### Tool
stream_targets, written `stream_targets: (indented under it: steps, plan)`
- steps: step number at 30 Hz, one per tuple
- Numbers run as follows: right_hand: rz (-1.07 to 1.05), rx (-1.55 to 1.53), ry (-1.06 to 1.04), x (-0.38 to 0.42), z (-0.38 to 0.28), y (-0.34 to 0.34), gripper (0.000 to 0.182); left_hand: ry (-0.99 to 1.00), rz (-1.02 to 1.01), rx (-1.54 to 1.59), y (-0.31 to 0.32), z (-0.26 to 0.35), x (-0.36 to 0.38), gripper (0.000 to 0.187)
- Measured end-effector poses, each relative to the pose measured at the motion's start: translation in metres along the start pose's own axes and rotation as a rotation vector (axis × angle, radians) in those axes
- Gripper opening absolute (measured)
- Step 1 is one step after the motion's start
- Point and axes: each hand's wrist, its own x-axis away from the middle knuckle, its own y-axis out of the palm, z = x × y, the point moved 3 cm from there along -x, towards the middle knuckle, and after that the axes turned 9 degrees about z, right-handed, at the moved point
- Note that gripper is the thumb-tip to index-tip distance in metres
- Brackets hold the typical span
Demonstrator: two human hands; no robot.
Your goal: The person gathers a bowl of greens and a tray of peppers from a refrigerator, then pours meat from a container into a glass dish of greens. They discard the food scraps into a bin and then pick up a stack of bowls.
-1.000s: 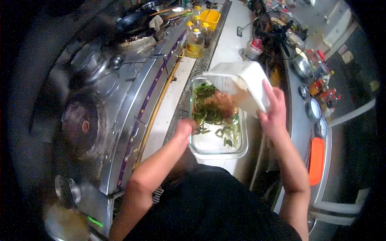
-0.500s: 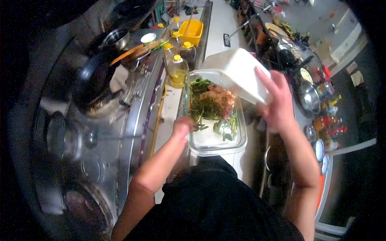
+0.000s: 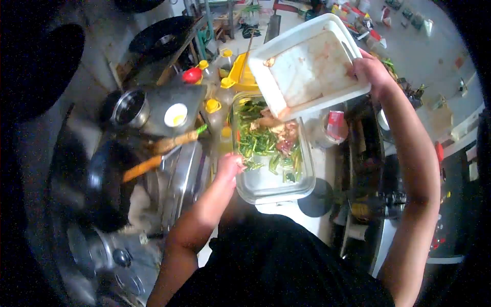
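Note:
My left hand [image 3: 231,166] is closed on the left rim of a glass dish [image 3: 266,193]. Chopped green vegetables [image 3: 259,145] and pieces of meat [image 3: 286,137] lie in the dish, mostly toward its far side. My right hand [image 3: 372,74] grips the right edge of a white plastic tray [image 3: 312,71]. The tray is tilted, its inside facing me and its lower corner over the far part of the dish. Reddish residue and a small scrap cling to the tray's inside.
Left is a stove with a dark wok [image 3: 105,179], a steel pot [image 3: 131,106], a white bowl [image 3: 176,115] and an orange-handled tool [image 3: 142,169]. Yellow-capped bottles [image 3: 213,106] and a yellow basket [image 3: 244,71] stand beyond the dish. A jar with a red label [image 3: 335,125] is to its right.
My right hand has raised the white tray and moved it right, turning its inside into view. My left hand stays at the dish. The camera view has shifted.

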Motion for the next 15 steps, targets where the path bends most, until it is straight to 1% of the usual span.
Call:
stream_targets:
  steps: [1,2,4,5,6,7,8,10,12,14,15]
  plan:
    - [0.005,-0.027,0.021,0.018,0.006,-0.004,0.040,0.013,-0.054,-0.037,-0.011,-0.007,0.001,0.013]
    - [0.029,-0.035,0.024,-0.017,0.013,-0.002,0.040,0.026,-0.082,-0.082,-0.007,0.010,-0.032,0.015]
    - [0.127,-0.170,0.302,-0.068,0.055,-0.029,0.026,-0.006,-0.117,-0.114,0.019,0.018,-0.087,0.015]
    - [0.137,-0.064,0.289,-0.097,0.072,-0.051,0.025,-0.005,-0.136,-0.111,0.038,0.031,-0.118,0.015]
    - [0.240,-0.174,0.293,-0.098,0.069,-0.037,0.028,-0.022,-0.141,-0.104,0.052,0.044,-0.145,0.015]
    - [0.262,-0.117,0.314,-0.119,0.092,-0.061,0.033,-0.012,-0.156,-0.155,0.060,0.049,-0.178,0.016]
    - [0.282,-0.069,0.344,-0.088,0.115,-0.088,0.038,-0.019,-0.168,-0.168,0.054,0.046,-0.158,0.016]
    - [0.341,-0.307,0.391,-0.096,0.126,-0.071,0.050,-0.045,-0.149,-0.105,0.078,0.069,-0.208,0.018]
    - [0.355,-0.448,0.410,-0.097,0.154,-0.076,0.057,-0.056,-0.169,-0.124,0.091,0.085,-0.249,0.018]
    - [0.496,-0.594,0.419,-0.098,0.167,-0.067,0.060,-0.089,-0.166,-0.160,0.093,0.090,-0.297,0.019]
    - [0.524,-0.631,0.450,-0.065,0.177,-0.071,0.060,-0.087,-0.174,-0.153,0.079,0.079,-0.301,0.017]
